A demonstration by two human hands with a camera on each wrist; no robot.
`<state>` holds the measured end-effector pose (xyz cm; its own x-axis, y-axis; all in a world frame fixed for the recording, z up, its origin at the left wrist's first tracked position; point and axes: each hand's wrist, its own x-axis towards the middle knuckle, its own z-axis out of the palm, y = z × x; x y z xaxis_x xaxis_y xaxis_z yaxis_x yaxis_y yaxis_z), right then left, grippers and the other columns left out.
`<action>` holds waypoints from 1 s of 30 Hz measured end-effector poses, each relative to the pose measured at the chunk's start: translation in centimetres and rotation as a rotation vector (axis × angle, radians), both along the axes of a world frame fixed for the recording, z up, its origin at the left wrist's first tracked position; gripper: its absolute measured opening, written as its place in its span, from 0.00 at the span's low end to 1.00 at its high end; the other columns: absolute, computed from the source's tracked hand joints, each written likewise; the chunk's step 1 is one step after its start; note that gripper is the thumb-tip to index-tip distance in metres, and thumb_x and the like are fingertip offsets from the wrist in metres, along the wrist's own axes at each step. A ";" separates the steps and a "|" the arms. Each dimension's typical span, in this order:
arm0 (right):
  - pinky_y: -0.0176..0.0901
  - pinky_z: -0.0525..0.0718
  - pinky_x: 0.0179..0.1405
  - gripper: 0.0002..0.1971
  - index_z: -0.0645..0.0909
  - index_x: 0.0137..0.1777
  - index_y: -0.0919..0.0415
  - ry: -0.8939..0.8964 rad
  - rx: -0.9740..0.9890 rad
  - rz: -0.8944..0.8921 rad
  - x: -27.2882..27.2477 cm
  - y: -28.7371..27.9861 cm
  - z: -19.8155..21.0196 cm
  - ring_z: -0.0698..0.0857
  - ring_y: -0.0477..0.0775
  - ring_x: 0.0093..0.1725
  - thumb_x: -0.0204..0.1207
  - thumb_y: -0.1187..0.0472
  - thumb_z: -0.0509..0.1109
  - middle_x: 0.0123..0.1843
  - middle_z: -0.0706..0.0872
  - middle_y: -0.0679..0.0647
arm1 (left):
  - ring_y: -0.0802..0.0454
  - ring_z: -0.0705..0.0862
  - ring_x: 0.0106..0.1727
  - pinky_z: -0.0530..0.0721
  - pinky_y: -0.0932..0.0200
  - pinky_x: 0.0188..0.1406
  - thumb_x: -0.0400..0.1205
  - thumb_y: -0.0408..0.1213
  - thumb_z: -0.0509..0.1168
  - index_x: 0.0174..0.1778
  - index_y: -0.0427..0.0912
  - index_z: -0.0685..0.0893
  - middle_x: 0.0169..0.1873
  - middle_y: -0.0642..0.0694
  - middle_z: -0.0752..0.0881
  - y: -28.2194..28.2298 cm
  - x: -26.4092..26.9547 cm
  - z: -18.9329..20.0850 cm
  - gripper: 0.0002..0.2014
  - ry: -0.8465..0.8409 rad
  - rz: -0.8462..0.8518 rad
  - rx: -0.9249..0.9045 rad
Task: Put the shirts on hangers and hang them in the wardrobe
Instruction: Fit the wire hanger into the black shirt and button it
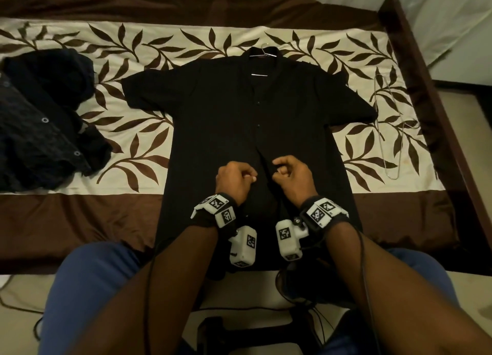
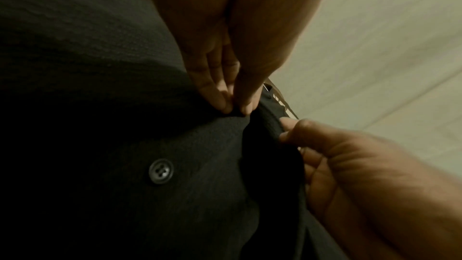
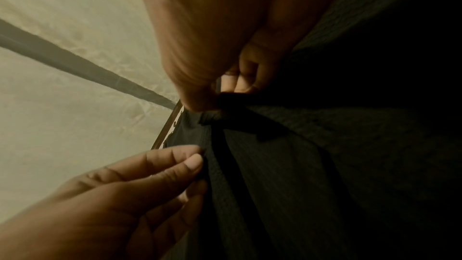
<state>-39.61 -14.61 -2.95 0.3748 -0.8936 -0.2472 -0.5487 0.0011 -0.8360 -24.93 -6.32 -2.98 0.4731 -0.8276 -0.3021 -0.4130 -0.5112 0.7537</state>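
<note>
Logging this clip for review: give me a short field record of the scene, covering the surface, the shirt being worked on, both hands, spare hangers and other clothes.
surface: bed with leaf-print cover
shirt in work: black shirt lying flat, front up, wire hanger at its collar
left hand: pinches the shirt's front edge
right hand: pinches the opposite front edge
spare hanger: lies on the bed right of the shirt
other clothes: dark pile at left
wardrobe: not in view

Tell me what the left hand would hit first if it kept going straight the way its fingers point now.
The left hand points across at the right hand, both pinching the black shirt along its front opening. It would probably meet the raised shirt edge between them first, then the right hand's fingers; depth is unclear.
</note>
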 end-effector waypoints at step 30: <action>0.29 0.80 0.35 0.19 0.81 0.53 0.55 -0.071 0.045 0.048 0.5 1.1 1.3 0.80 0.36 0.30 0.68 0.74 0.78 0.36 0.82 0.49 | 0.55 0.87 0.32 0.88 0.66 0.34 0.80 0.25 0.72 0.45 0.39 0.91 0.37 0.40 0.91 -0.6 -0.5 2.1 0.05 0.349 0.174 0.060</action>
<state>-39.08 -13.49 -1.69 0.4350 -0.8628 -0.2577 -0.4883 0.0145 -0.8726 -25.46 -6.91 -0.87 0.4649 -0.7201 -0.5150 -0.0411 -0.5986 0.8000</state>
